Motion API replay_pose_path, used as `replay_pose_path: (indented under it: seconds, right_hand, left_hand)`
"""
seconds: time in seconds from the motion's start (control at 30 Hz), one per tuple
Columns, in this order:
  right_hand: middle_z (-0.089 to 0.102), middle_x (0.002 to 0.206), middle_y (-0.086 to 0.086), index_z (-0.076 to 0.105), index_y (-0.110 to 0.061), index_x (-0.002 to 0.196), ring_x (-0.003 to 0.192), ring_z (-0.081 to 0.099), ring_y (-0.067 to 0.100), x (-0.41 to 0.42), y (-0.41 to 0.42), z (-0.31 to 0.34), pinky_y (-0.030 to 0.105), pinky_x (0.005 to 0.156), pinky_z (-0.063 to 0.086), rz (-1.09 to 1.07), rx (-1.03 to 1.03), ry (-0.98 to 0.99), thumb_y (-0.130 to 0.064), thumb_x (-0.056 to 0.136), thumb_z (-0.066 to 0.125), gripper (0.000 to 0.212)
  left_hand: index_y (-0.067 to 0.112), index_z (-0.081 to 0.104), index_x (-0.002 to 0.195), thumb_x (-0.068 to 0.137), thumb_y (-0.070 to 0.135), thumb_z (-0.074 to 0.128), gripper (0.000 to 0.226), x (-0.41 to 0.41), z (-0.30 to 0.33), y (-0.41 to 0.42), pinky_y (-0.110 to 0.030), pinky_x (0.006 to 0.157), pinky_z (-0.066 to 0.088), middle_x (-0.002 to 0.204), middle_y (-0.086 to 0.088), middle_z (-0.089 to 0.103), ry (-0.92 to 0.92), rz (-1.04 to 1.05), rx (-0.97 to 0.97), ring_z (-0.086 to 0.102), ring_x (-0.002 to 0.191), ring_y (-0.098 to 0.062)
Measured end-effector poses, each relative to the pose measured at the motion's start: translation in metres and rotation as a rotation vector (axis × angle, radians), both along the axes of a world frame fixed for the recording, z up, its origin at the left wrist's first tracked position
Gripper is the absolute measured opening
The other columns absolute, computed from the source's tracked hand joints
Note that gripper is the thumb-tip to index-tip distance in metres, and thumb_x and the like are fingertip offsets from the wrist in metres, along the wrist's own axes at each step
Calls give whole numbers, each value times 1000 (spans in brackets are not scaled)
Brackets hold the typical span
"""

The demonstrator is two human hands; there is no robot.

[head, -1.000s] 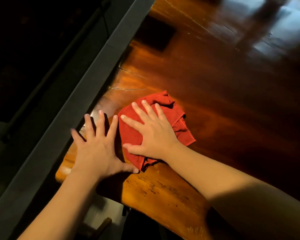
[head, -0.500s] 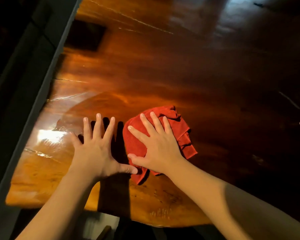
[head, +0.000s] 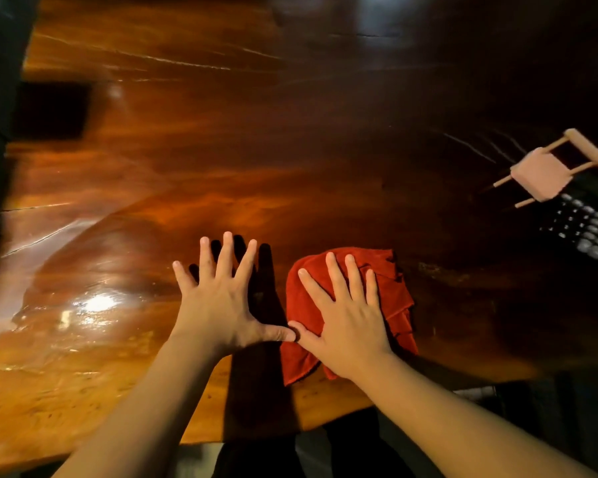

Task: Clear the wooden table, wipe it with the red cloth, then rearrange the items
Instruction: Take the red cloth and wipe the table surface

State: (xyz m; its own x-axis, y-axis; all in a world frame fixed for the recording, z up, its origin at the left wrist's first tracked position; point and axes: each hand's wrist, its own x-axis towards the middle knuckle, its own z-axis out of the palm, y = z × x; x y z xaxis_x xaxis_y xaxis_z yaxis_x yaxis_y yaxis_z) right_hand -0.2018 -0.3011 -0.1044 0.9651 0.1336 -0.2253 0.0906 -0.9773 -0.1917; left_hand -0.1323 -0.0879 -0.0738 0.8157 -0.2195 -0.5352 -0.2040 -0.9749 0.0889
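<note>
right hand (head: 351, 326) lies flat, fingers spread, pressing the red cloth (head: 390, 298) near the wooden table (head: 221, 160)'s near edge. left hand (head: 221, 305) rests splayed just beside it, gripping nothing. broad bare wood beyond; a tiny chair (head: 541, 175) and calculator (head: 591, 229) sit at far right.

Cloth (head: 394, 291) on table (head: 221, 150) under right hand (head: 349, 326); left hand (head: 221, 305) flat beside it

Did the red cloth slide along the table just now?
Yes. The red cloth under the right hand has slid to the person's right along the wooden table, away from its left edge and the dark square patch.
</note>
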Motion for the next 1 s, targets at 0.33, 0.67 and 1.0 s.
replay_pose_path:
  seconds: [0.33,0.67,1.0]
  right_hand:
    - [11,171,-9,26,-46,156,157,-5,13,-3,-48,42,47,125,5,5,315,239,-72,91,40,71]
    - [63,119,5,71,-21,119,112,54,30,11,-105,66,40,94,48,-429,312,-64,-31,86,77,35]
    - [56,131,-1,59,-29,134,113,57,17,10,-226,89,32,83,47,-810,325,4,-40,90,73,47]
  left_hand:
    - [28,0,164,61,106,8,130,-11,25,-38,-63,122,-4,174,-7,1,2,54,-95,-10,158,-34]
    - [20,51,144,91,69,55,72,-4,44,-86,-41,103,47,138,-6,54,-49,163,-239,46,130,-28]
    - [22,48,146,87,69,60,76,15,53,-139,-42,100,50,139,-5,59,-88,43,-244,54,126,-31]
